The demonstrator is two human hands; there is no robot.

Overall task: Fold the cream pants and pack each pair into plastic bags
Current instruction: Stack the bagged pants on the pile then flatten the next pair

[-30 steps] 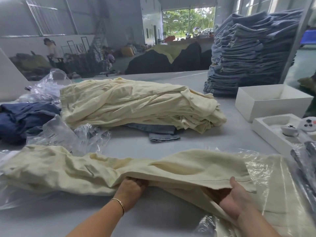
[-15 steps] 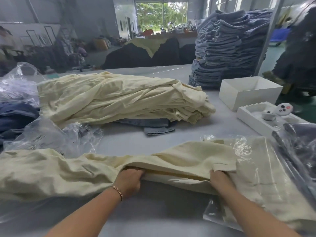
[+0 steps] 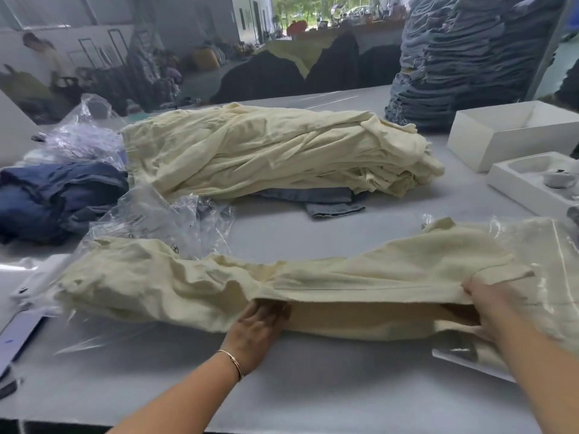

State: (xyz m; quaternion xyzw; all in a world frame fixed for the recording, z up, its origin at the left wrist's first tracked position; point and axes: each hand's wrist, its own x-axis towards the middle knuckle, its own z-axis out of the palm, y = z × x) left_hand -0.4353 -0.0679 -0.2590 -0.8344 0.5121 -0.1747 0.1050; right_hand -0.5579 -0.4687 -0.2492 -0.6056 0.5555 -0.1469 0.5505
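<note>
While the cream pants (image 3: 313,286) lie along the near counter (image 3: 313,386) with their long axis from nine to three o'clock, the left hand (image 3: 257,333) tucks under the middle hem and the right hand (image 3: 488,305) pinches the three o'clock end, nearer the plastic bag (image 3: 548,245).

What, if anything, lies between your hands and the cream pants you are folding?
Nothing visible: the left hand and right hand are already gripping the near edge of the cream pants.
</note>
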